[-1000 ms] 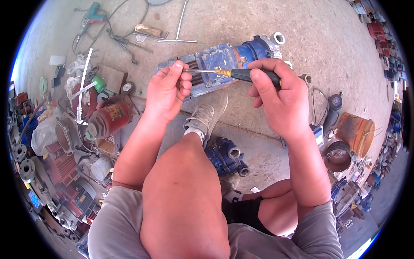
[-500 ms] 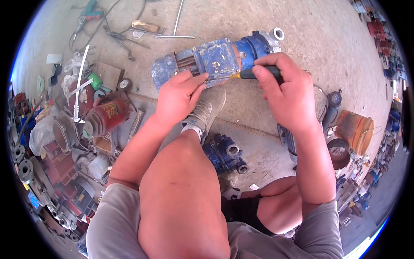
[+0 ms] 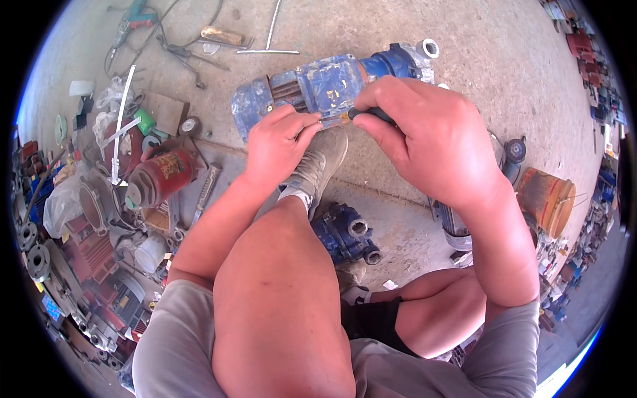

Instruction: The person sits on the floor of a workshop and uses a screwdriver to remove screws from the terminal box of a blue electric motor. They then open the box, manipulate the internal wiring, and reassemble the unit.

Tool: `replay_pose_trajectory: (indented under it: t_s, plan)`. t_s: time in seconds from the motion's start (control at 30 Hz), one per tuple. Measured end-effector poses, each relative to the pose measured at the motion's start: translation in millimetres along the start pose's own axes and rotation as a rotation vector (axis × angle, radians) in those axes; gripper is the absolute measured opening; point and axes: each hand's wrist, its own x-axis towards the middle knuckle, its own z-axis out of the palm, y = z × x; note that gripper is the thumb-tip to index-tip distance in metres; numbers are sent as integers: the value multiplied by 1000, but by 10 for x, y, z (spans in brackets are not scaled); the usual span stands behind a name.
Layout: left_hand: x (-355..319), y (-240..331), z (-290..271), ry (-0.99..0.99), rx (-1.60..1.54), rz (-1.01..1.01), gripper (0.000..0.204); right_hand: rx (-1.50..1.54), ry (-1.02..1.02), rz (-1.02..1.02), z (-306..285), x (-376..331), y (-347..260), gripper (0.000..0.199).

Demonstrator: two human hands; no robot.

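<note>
A worn blue electric motor with a pump end [image 3: 332,83] lies on its side on the floor in front of my foot. My right hand [image 3: 434,142] is closed round the dark handle of a screwdriver [image 3: 381,115], and its shaft points left along the near side of the motor. My left hand [image 3: 279,142] is pinched at the screwdriver's tip, its fingertips close to the motor's near edge. Whatever lies between those fingertips is too small or hidden to name. My shoe [image 3: 325,156] is planted just under the hands, close against the motor.
A blue pump part [image 3: 345,232] lies beside my leg. To the left are a red motor [image 3: 162,179], a hammer [image 3: 222,36] and a corded power tool [image 3: 133,23]. An angle grinder [image 3: 513,156] and a rusty orange bucket [image 3: 545,202] stand at the right.
My right hand has moved left with the screwdriver, covering more of its handle and part of the motor. My left hand has shifted only slightly, still pinched at the tip.
</note>
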Motion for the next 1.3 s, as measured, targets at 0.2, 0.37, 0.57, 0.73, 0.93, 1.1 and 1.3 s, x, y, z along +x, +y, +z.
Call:
replay_pose_trajectory:
  t_s: [0.2,0.37,0.57,0.73,0.93,1.1,1.3]
  plan:
    - [-29,7,6,-7,-18,-87,14,-35,-91,-84,-68,100,-40,13]
    - [-18,19,-18,-20,12,-102,14,-59,-193,-185,-99,209,-57,14]
    - [-27,-43,12,-22,-69,-110,12,-243,-446,-6,-202,420,-304,26]
    - [-50,-96,0,9,-61,-37,13,-161,-294,-152,-159,470,-301,29]
    - [-24,-80,-9,-39,-43,-67,14,82,-73,-189,109,380,-147,26]
    - [-10,-130,-43,8,-256,-42,26,-94,-59,-155,102,406,-141,28]
    - [341,313,-372,1,-325,-109,33,-179,-60,-79,129,427,-179,32]
